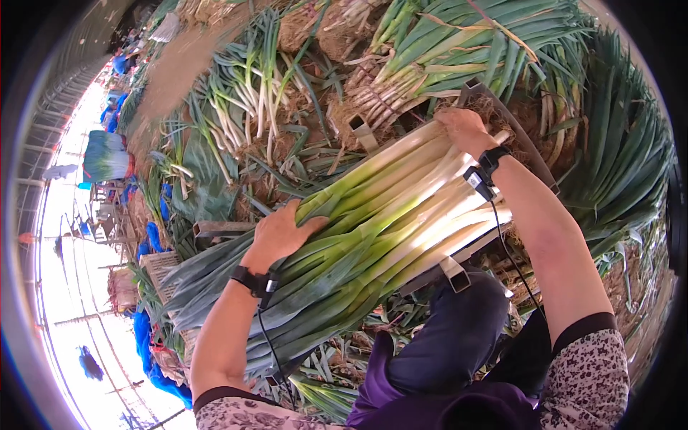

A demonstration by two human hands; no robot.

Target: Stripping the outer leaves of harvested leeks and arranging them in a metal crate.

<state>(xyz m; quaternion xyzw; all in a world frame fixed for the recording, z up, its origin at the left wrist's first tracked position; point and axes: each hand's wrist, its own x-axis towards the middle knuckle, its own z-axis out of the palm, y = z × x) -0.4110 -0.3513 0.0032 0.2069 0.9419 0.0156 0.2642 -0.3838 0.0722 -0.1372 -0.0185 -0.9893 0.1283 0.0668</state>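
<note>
A thick pile of leeks [387, 215] lies slantwise across a metal frame [453, 272], with dark green leaves toward the lower left and white stalks toward the upper right. My left hand [283, 233] grips the far side of the pile where the leaves begin, thumb laid over the top. At the white end, my right hand [462, 129] curls over the stalks at the far edge, close to the roots. The leeks partly hide the fingers of both hands. Each wrist wears a black band with a small device and a cable.
Loose leeks [251, 100] lie scattered on the soil beyond the frame. Larger heaps of leeks [466, 50] stand at the far right, with another leafy heap [616, 143] by my right arm. A slatted crate [159, 269] sits under the leaf ends. My bent knee [459, 330] is close below the frame.
</note>
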